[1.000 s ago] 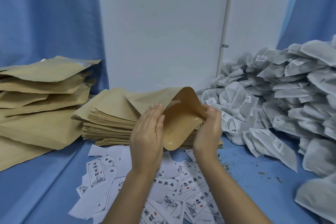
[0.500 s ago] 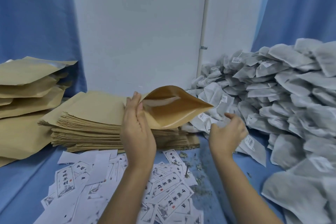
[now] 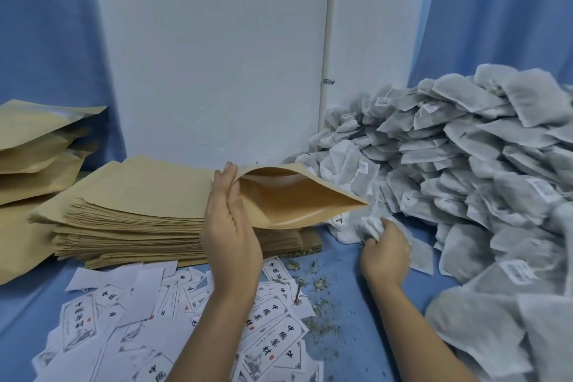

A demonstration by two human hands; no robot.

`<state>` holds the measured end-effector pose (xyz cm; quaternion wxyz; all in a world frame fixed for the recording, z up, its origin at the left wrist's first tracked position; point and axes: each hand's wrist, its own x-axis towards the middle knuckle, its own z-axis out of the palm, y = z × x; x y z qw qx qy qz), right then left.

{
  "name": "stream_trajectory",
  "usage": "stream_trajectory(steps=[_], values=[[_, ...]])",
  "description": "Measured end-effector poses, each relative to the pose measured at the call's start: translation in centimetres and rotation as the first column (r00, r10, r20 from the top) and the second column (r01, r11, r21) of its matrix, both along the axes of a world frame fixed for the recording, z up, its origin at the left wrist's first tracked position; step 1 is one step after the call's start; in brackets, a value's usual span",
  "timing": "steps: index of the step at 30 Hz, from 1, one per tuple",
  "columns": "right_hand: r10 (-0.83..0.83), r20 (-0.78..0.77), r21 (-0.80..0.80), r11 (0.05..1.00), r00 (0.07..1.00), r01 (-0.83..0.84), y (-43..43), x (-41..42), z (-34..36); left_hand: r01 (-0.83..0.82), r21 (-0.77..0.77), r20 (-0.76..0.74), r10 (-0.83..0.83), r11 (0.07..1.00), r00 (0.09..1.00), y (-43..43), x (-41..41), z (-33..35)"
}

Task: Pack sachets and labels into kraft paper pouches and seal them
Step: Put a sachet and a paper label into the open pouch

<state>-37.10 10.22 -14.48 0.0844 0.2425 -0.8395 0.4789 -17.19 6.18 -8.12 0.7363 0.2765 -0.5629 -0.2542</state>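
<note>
My left hand (image 3: 231, 226) holds a kraft paper pouch (image 3: 288, 198) by its left edge, mouth gaping open toward the right. It hovers above a flat stack of empty kraft pouches (image 3: 136, 205). My right hand (image 3: 384, 250) has its fingers curled round a white mesh sachet (image 3: 367, 226) at the foot of a big heap of sachets (image 3: 471, 170). Printed white labels (image 3: 269, 329) lie scattered on the blue cloth under my forearms.
Bulging kraft pouches (image 3: 37, 146) are piled at the far left. Loose herb crumbs (image 3: 313, 288) dot the blue cloth between the labels and the sachet heap. A white wall panel (image 3: 210, 56) and blue curtains stand behind.
My right hand let go of the pouch's right edge and dropped right to the sachet heap, closing on a sachet. My left hand kept the pouch, its mouth now turned right.
</note>
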Motion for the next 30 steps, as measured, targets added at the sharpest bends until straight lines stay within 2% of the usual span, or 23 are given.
stream_trajectory(steps=[4,6,9,13,15,17,19,22,24,28,30], values=[[0.061,-0.035,-0.295,0.953,0.998,-0.069,0.0,0.5,0.7,-0.046,0.004,-0.021,0.046,0.999,0.999,0.1,0.2,0.3],[0.169,-0.102,-0.443,0.875,0.98,-0.197,-0.1,1.6,1.5,-0.08,-0.002,-0.027,0.08,0.997,0.996,0.0,0.5,0.6],[0.299,-0.152,-0.569,0.753,0.942,-0.331,-0.4,3.7,2.6,-0.126,0.023,-0.069,0.127,0.992,0.989,-0.3,1.2,1.0],[0.332,0.046,-0.768,0.614,0.942,-0.179,-0.8,5.0,4.4,-0.205,0.064,-0.156,0.213,0.977,0.965,-1.1,2.5,1.8],[0.436,0.179,-0.83,0.548,0.882,-0.103,-0.9,5.0,5.5,-0.247,0.074,-0.2,0.257,0.966,0.945,-1.5,3.2,2.2],[0.627,0.299,-0.817,0.558,0.719,-0.146,-0.9,5.1,6.5,-0.28,0.08,-0.224,0.291,0.957,0.93,-1.8,3.8,2.5],[0.804,0.379,-0.797,0.535,0.458,-0.281,-0.7,5.3,6.9,-0.309,0.086,-0.238,0.321,0.947,0.917,-2.1,4.2,2.5],[0.894,0.437,-0.755,0.425,0.101,-0.5,-0.3,5.7,7.0,-0.336,0.057,-0.238,0.34,0.94,0.91,-2.6,4.7,2.2],[0.897,0.434,-0.764,0.32,-0.08,-0.56,-0.2,5.7,6.9,-0.346,0.037,-0.2,0.346,0.938,0.917,-2.9,4.8,1.9],[0.899,0.344,-0.854,0.179,-0.271,-0.488,-0.1,5.6,7.4,-0.327,-0.052,-0.064,0.323,0.944,0.944,-3.3,4.6,0.8],[0.904,0.301,-0.879,0.14,-0.302,-0.456,-0.2,5.8,7.8,-0.318,-0.076,0.012,0.32,0.945,0.947,-3.4,4.4,0.2]])
